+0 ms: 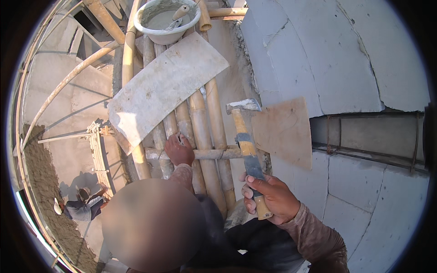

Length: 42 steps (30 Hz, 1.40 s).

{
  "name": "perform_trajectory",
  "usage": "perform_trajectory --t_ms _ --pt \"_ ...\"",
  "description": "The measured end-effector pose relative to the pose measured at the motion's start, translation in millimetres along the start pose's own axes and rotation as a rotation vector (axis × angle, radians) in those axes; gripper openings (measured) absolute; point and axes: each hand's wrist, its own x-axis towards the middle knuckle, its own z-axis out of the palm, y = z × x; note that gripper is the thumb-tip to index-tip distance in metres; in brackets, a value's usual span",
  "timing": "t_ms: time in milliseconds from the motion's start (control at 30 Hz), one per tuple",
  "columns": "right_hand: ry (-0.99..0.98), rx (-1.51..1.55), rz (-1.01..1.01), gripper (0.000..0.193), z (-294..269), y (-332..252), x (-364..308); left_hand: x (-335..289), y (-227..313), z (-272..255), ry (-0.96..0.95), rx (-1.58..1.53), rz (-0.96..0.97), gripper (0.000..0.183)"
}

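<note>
My right hand (273, 196) is closed round the lower handle of a hammer (247, 148), held upright with its head on top. White residue coats the metal head, and dark tape wraps parts of the yellowish wooden handle. Behind the hammer head, a square tan tile (287, 132) stands against the wall. My left hand (179, 151) rests low over the bamboo poles (199, 129), near a crosswise pole. Its fingers are curled, and a small greyish bit shows between them, too small to name. Just beyond it lies a long pale tile (168, 86), slanting across the poles.
A white basin (167, 32) of grey mortar holds a trowel (180, 13) at the far end. On the right rises a pale block wall (314, 59), with a gap crossed by rebar (364, 155). Another person (86, 204) is lower down at left. A blurred patch covers the lower middle.
</note>
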Motion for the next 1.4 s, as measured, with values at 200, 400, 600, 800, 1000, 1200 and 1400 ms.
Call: perform_trajectory --t_ms 200,400,600,800,1000,1200,1400 --pt "0.016 0.077 0.152 0.026 -4 2 26 1 1 1 -0.081 0.110 0.004 0.016" --pt "0.027 0.174 0.300 0.026 5 31 25 -6 -1 3 -0.106 0.142 0.010 0.017" --pt "0.005 0.236 0.320 0.027 27 45 -12 9 0 3 -0.117 0.132 0.034 0.020" --pt "0.055 0.121 0.292 0.027 34 62 -18 9 -4 2 -0.080 0.145 0.011 0.020" --pt "0.118 0.284 0.265 0.026 30 68 -25 86 14 -7 0.018 -1.325 -1.204 0.044" --pt "0.075 0.282 0.253 0.023 31 80 -30 133 -28 -18 0.049 -1.498 -1.267 0.044" --pt "0.150 0.161 0.250 0.021 28 96 -33 111 -15 -53 0.124 -1.319 -1.034 0.038"
